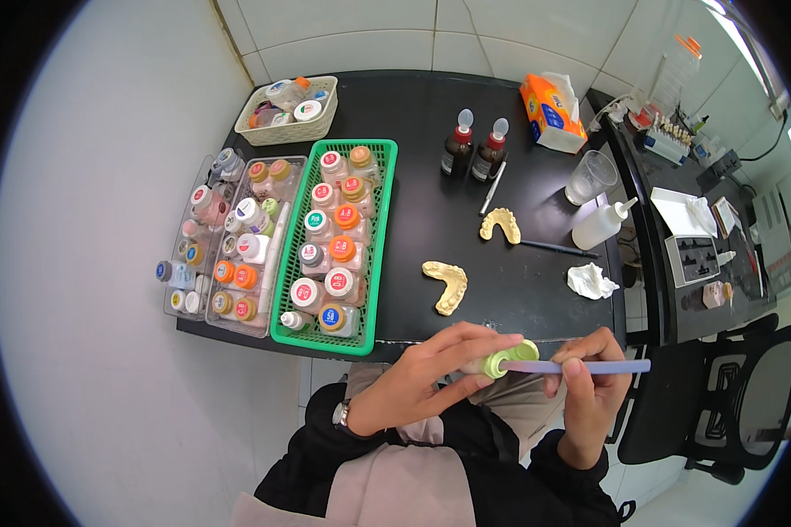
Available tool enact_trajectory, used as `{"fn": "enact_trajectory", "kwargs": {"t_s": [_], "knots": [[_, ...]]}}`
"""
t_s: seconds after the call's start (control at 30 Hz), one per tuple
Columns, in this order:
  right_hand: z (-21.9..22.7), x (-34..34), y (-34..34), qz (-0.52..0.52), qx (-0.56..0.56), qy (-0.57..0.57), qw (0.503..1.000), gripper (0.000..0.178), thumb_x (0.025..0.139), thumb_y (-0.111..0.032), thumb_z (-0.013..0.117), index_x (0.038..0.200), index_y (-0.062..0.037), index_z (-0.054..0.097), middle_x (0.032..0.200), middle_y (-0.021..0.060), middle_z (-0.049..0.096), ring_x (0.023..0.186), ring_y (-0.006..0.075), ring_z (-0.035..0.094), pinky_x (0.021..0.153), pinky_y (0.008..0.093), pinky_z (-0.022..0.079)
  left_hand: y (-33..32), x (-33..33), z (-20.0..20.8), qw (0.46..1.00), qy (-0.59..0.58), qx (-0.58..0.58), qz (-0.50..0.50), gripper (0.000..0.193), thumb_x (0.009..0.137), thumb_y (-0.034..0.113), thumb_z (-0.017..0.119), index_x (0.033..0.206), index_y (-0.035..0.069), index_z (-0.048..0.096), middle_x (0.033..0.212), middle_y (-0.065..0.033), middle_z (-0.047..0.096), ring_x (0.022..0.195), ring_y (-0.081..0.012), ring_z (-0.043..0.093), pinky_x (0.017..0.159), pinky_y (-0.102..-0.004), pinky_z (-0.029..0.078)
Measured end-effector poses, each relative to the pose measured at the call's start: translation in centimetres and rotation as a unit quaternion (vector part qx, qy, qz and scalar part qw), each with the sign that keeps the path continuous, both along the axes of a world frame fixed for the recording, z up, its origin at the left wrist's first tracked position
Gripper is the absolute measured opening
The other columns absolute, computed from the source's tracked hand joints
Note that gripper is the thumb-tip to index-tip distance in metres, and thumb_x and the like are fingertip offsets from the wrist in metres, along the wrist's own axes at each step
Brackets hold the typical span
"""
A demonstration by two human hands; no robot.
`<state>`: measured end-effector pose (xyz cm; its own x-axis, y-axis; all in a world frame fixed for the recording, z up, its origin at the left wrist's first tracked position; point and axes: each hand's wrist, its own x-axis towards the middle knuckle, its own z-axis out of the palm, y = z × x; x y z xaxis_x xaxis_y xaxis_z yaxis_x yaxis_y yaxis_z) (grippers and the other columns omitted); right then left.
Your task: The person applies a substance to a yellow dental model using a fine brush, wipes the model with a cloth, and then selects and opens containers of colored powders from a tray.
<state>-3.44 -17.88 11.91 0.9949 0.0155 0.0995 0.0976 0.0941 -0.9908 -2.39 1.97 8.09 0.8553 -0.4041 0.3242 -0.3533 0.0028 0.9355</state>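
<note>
Tilted in my left hand (431,373) is a small bottle with a light green flip cap (496,364), its lid swung open and its mouth turned to the right. My right hand (593,378) pinches a flat purple stick (620,366), whose tip reaches into the bottle's mouth; that tip is hidden there. Both hands are over the front edge of the black table (404,290). Just beyond them lie two cream dental casts: a curved one (448,288) nearer my left hand, and a horseshoe-shaped one (500,226) farther back.
A green basket (380,263) of capped jars stands left, beside clear trays (262,327) and a white basket (281,133). Dropper bottles (458,158), a tissue box (561,136), a cup (591,178), a white squeeze bottle (598,227) and crumpled tissue (591,282) stand right. A chair (677,413) is at lower right.
</note>
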Motion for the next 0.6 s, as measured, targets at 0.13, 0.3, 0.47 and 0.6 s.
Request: {"fn": "enact_trajectory", "kwargs": {"t_s": [0.13, 0.3, 0.47, 0.6], "knots": [[0.44, -0.1, 0.1, 0.009, -0.042, -0.029, 0.999, 0.012, 0.083, -0.007, 0.061, 0.082, 0.0012, 0.052, 0.069, 0.0089, 0.058, 0.057, 0.0087, 0.054, 0.051, 0.0197, 0.042, 0.02, 0.01, 0.11, 1.0, 0.004, -0.002, -0.006, 0.045, 0.081, 0.005, 0.063, 0.125, 0.007, 0.053, 0.109, -0.0138, 0.057, 0.095, -0.0235, 0.058, 0.077, -0.0304, 0.049], [0.14, -0.02, -0.01, 0.012, -0.019, -0.022, 1.0, 0.012, 0.083, -0.007, 0.061, 0.082, 0.0009, 0.051, 0.07, 0.0096, 0.058, 0.056, 0.0089, 0.053, 0.051, 0.0204, 0.041, -0.1, 0.05, 0.27, 1.0, 0.003, -0.012, -0.01, 0.045, 0.081, 0.005, 0.063, 0.125, 0.007, 0.054, 0.109, -0.0134, 0.057, 0.094, -0.0235, 0.059, 0.076, -0.0302, 0.049], [0.24, -0.43, -0.1, -0.035, -0.045, -0.063, 0.996, 0.015, 0.083, -0.01, 0.061, 0.08, 0.0004, 0.05, 0.069, 0.0108, 0.058, 0.054, 0.0094, 0.052, 0.05, 0.0211, 0.041, 0.04, 0.04, 0.41, 1.0, 0.007, 0.006, 0.006, 0.046, 0.08, 0.003, 0.064, 0.124, 0.007, 0.054, 0.108, -0.0135, 0.057, 0.092, -0.0232, 0.059, 0.076, -0.0303, 0.049], [0.19, -0.72, 0.22, -0.047, -0.074, -0.105, 0.991, 0.017, 0.083, -0.011, 0.063, 0.079, 0.0008, 0.05, 0.066, 0.0102, 0.058, 0.054, 0.0109, 0.053, 0.049, 0.0215, 0.041, -0.02, 0.11, 0.18, 1.0, -0.013, 0.008, 0.015, 0.047, 0.078, 0.002, 0.065, 0.123, 0.007, 0.055, 0.107, -0.0137, 0.057, 0.09, -0.0233, 0.059, 0.075, -0.0302, 0.049]]}}
